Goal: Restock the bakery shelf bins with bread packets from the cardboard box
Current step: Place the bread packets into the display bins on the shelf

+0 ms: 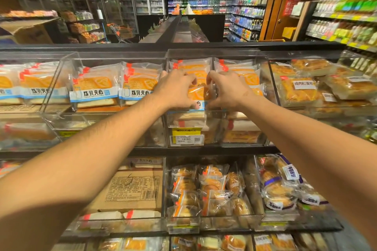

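Note:
Both my arms reach into a clear plastic bin (216, 53) on the upper shelf. My left hand (176, 87) and my right hand (227, 89) grip one bread packet (200, 92) from either side, fingers curled over its top edge. The packet has an orange picture and a blue and white label, and stands at the front of the bin. More packets of the same kind (237, 69) are stacked behind it. A cardboard box (130, 189) lies on the lower shelf at the left, under my left forearm.
Neighbouring clear bins hold similar toast packets (95, 87) at the left and bun packets (299, 87) at the right. Lower bins hold small wrapped rolls (206, 187). A price tag (186, 138) hangs below the bin. Another cardboard box (30, 30) sits at far left.

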Demonstrator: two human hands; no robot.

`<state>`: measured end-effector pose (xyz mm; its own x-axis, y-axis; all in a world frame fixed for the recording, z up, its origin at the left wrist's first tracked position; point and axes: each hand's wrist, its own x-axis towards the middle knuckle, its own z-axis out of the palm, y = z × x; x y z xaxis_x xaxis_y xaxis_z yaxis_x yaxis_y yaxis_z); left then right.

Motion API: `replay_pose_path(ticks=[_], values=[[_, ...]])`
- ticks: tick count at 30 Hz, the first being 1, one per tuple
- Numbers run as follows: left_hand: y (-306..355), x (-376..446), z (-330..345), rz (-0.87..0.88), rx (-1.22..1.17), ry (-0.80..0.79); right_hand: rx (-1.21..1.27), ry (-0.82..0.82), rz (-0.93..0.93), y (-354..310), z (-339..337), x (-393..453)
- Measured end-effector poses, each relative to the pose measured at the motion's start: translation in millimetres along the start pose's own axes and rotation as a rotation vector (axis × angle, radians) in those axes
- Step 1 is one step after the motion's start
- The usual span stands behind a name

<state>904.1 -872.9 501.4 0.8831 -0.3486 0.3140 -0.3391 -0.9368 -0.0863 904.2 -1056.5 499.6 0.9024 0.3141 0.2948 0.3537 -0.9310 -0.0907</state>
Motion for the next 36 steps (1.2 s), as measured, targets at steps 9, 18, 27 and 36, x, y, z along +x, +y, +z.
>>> replay_pose_path(ticks=[9,18,27,36], values=[[2,8,2,0.041,0.102,-0.138,-0.021,-0.102,-0.044,-2,0,-2],[-5,16,-6,0.053,-0.018,0.083,0.025,0.071,-0.031,1,-2,18],[-10,10,-1,0.040,0.023,0.034,-0.014,0.008,-0.064,-3,-2,16],[-4,12,11,-0.007,0.070,0.139,-0.033,0.203,0.013,-3,15,24]])
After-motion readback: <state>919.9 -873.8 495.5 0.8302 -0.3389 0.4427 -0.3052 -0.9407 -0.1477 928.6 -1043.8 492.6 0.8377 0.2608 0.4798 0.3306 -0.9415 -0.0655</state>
